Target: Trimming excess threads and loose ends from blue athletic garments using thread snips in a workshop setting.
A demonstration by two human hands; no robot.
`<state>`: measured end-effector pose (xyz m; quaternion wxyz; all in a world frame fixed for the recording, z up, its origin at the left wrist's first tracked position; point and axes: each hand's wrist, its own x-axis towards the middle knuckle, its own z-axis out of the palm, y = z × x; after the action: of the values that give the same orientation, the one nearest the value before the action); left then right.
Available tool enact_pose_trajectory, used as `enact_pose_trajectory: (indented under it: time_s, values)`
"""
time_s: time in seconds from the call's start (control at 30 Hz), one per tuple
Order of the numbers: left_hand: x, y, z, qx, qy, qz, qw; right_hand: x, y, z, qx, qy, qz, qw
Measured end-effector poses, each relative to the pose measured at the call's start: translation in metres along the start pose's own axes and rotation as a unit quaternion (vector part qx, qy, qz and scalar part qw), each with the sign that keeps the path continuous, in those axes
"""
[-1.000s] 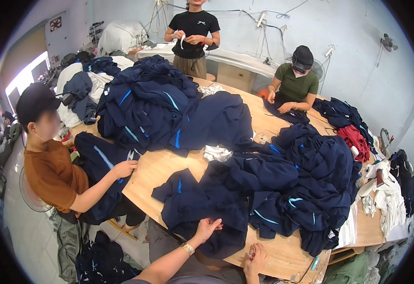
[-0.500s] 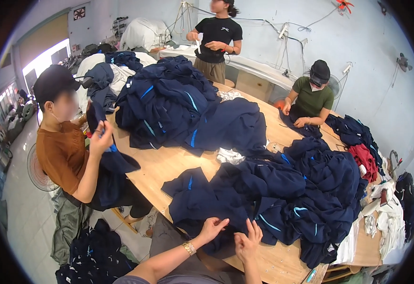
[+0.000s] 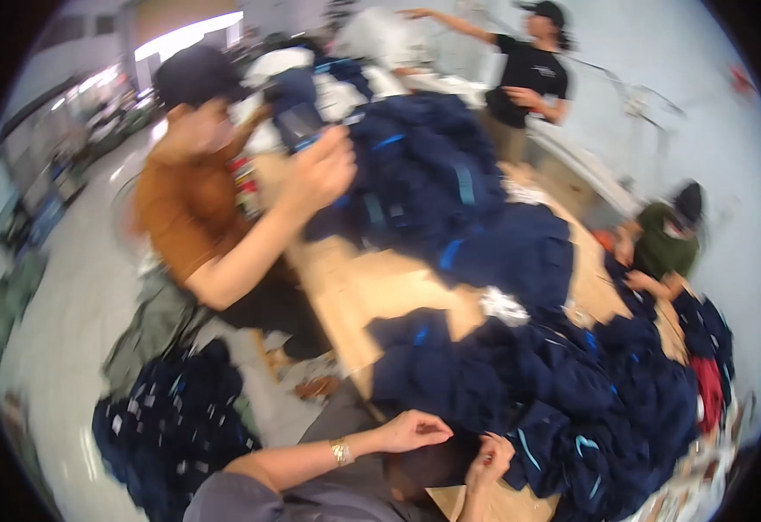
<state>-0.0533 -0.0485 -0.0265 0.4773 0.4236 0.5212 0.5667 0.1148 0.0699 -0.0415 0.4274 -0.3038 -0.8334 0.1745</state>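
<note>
My left hand [image 3: 417,431], a gold-coloured watch [image 3: 340,451] at its wrist, is over my lap at the table's near edge. Its fingertips press together in a pinch; whatever they hold, if anything, is too small to make out. A short way to its right, my right hand [image 3: 491,456] has its fingers curled in, and I cannot see what is in them. Just beyond both hands lies a heap of navy blue garments [image 3: 493,365] with bright blue and turquoise strips. One dark garment hangs over the table edge close to my hands.
At left, a person in a brown shirt [image 3: 193,191] raises a hand over the wooden table [image 3: 337,304]. A larger navy pile [image 3: 433,165] stands beyond. Another person in black [image 3: 533,74] stands far back; one in green [image 3: 666,244] works at right. Dark cloth [image 3: 176,426] lies on the floor.
My view has swung left, so the scene has shifted right. My right hand's fingers have curled in. The brown-shirted person's hand is raised, and the person in black now stretches an arm out.
</note>
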Motion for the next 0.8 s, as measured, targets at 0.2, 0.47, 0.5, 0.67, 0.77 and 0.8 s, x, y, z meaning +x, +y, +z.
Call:
enact_pose_trajectory:
  time_s: [0.2,0.47,0.5,0.67,0.77,0.8]
  values:
    - [-0.069,-0.031,-0.1,-0.023,0.316,-0.033,0.948,-0.014,0.028,0.008,0.07,-0.026,0.144,0.987]
    - [-0.407,-0.164,-0.145,0.255,0.496,-0.628,0.543,-0.01,0.023,0.022,0.052,-0.111,0.137,0.983]
    - [-0.4,-0.142,-0.144,0.176,0.461,-0.7,0.516,-0.011,0.03,0.021,0.016,-0.101,0.139,0.985]
    - [-0.436,-0.197,-0.127,0.064,0.135,-0.834,0.531,-0.012,0.027,0.001,0.012,-0.09,0.132,0.987]
    - [-0.46,-0.27,-0.105,-0.151,0.106,-0.755,0.629,-0.011,0.026,0.016,0.004,-0.106,0.102,0.989]
    - [-0.359,-0.223,-0.123,0.257,0.053,-0.702,0.663,-0.016,0.03,0.011,-0.02,-0.115,0.063,0.991]
